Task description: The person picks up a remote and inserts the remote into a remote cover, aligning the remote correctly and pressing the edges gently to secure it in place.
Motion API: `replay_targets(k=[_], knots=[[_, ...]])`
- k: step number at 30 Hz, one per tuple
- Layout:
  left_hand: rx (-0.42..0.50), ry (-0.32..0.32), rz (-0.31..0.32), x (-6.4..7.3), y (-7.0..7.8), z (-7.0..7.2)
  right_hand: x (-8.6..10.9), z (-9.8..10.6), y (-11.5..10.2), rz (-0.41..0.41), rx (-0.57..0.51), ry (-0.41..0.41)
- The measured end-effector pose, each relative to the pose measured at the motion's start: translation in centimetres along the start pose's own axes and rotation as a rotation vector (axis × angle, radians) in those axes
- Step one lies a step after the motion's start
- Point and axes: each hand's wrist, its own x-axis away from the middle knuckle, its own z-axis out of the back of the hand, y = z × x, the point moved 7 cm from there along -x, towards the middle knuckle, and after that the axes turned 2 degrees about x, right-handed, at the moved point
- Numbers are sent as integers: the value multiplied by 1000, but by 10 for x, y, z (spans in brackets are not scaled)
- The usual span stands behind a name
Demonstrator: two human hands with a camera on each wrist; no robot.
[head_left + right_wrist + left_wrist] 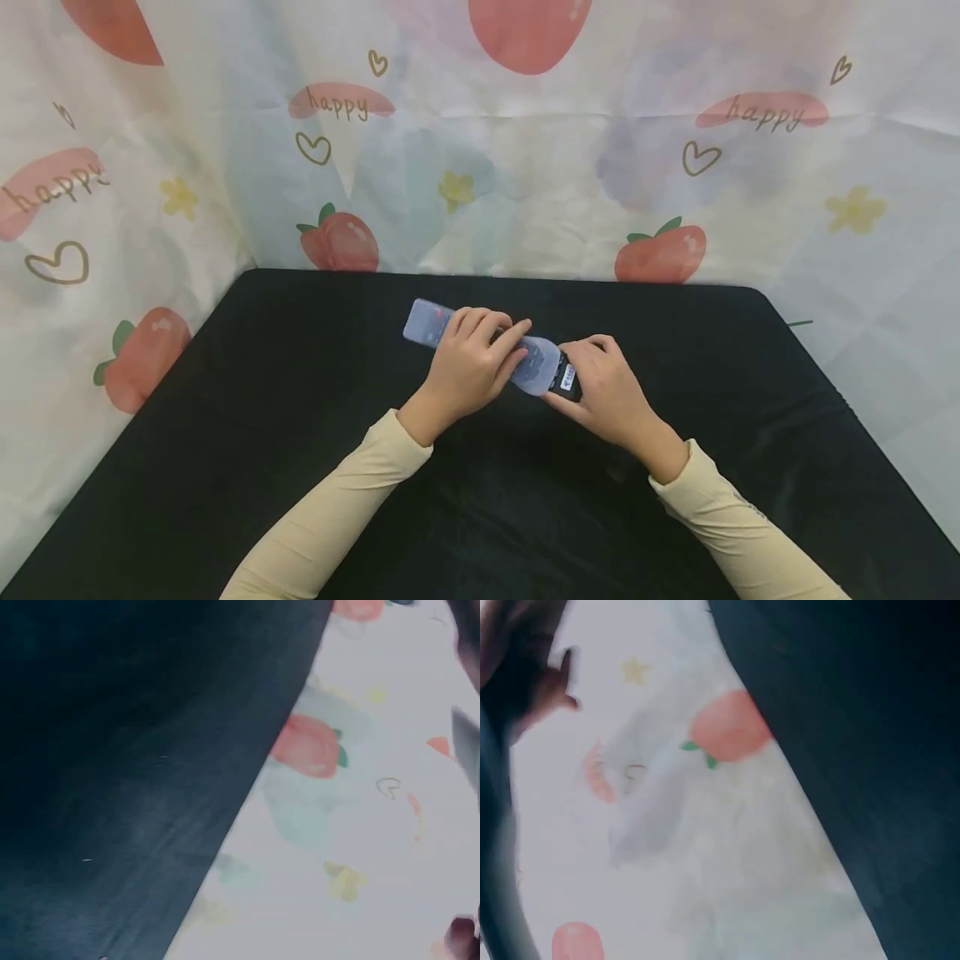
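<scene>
Above the black table, a black remote control (566,379) with a white label at its end sits in a translucent bluish sleeve cover (427,323). My left hand (472,358) grips the covered remote around its middle, fingers over the top. At the labelled end, where black casing shows past the cover's rounded edge, my right hand (603,387) pinches the remote between thumb and fingers. Only part of the left hand (551,694) appears at the left wrist view's edge, blurred. In the right wrist view a fingertip (460,937) shows at the lower right.
A black cloth covers the table (480,517), whose far edge meets a pale fabric curtain (525,208) printed with fruit, hearts and lettering. The curtain also hangs along the left and right sides.
</scene>
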Motion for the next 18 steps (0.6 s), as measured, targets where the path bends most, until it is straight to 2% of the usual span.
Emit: replay_targets(k=[3, 5, 8, 12, 15, 18], knots=[[-132, 125, 20, 7, -1, 5, -4, 8, 8, -156, 27, 79], [-204, 159, 44, 10, 1, 4, -6, 11, 11, -269, 32, 128], [-264, 101, 115, 8, 0, -2, -7, 13, 11, -391, 14, 165], [-331, 36, 203, 3, -4, -8, -8, 5, 4, -453, -38, 114], [-377, 13, 221, 1, -5, -10, -7, -2, 0, -476, -74, 57], [-369, 14, 205, 1, -3, -11, -6, -7, -3, -505, -90, 31]])
